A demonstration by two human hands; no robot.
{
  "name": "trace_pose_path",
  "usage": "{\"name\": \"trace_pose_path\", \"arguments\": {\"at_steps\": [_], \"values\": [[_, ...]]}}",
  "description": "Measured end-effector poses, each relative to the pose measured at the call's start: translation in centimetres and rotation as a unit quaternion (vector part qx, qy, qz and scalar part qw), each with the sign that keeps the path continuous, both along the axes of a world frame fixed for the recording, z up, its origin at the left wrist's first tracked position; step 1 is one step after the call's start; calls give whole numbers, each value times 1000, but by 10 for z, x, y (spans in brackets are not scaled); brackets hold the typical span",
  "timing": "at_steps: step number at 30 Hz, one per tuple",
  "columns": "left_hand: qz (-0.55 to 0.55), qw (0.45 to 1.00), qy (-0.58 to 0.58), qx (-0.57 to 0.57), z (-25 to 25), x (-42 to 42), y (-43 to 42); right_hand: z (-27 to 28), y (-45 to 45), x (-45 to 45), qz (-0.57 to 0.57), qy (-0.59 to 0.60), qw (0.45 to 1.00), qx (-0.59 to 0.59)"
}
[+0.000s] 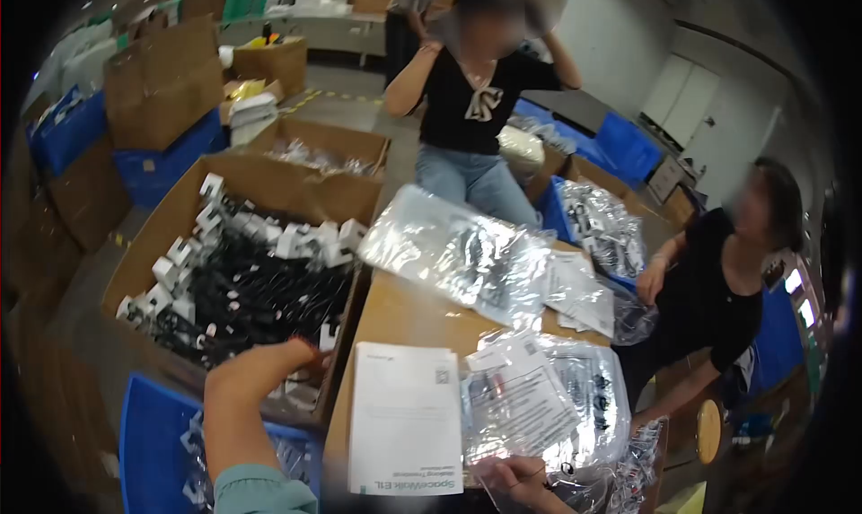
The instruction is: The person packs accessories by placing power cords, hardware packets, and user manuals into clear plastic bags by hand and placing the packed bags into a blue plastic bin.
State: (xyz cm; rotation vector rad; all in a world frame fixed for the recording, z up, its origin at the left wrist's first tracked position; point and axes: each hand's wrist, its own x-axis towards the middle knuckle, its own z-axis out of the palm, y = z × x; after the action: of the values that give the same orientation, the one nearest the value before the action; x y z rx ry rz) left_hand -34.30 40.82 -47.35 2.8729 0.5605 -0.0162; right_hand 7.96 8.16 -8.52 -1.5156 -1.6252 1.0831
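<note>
A: Item one, right hand point(521, 480)?
B: Bare, at the near edge of the table point(388, 312). Fingers curled, thumb and forefinger pinching the near edge of a clear bag point(485, 424).
A: Contents of the bag?
B: One printed sheet point(530, 402), seen through the film. Bag lies on the table, overlapping a larger clear packet point(600, 397).
A: Item two, left hand point(314, 357)?
B: Arm bent, teal sleeve point(262, 491); hand inside the near right corner of a large cardboard box point(287, 193). Fingertips largely hidden; cannot tell whether they are spread or gripping.
A: Stock in that box?
B: Black cables point(269, 289), heaped, with white blocks point(169, 272) along the left and far sides.
A: Between the two hands?
B: White booklets point(404, 415), one stack, printed "SpaceWalk E1L", lettering upside down; neither hand on it.
A: Further listings?
B: Blue crate point(148, 433), below the left forearm. Person opposite point(476, 110), black top, both arms raised beside the head. Second person point(718, 281), black top, at the right side of the table.
</note>
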Motion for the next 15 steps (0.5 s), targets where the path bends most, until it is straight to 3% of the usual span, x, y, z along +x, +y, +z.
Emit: {"name": "trace_pose_path", "arguments": {"at_steps": [2,4,8,9,10,11,13,15], "values": [[160,978,-52,-121,88,22,-18,-13,1,2,31,-3,996,80],[314,912,-95,-247,208,51,-53,-29,2,2,32,-1,992,125],[559,672,-152,-460,334,-1,-191,-39,0,-1,15,-24,996,83],[603,598,-161,-503,432,56,-189,-15,3,-7,19,-13,999,30],[585,619,-157,-500,366,19,-198,-1,4,-11,25,-2,999,-24],[574,659,-120,-470,368,29,-173,-4,2,-11,6,-5,1000,-11],[557,727,-63,-398,375,52,-126,-20,5,-13,25,38,985,165],[551,768,-9,-326,383,72,-98,-42,16,-7,25,29,984,176]]}}
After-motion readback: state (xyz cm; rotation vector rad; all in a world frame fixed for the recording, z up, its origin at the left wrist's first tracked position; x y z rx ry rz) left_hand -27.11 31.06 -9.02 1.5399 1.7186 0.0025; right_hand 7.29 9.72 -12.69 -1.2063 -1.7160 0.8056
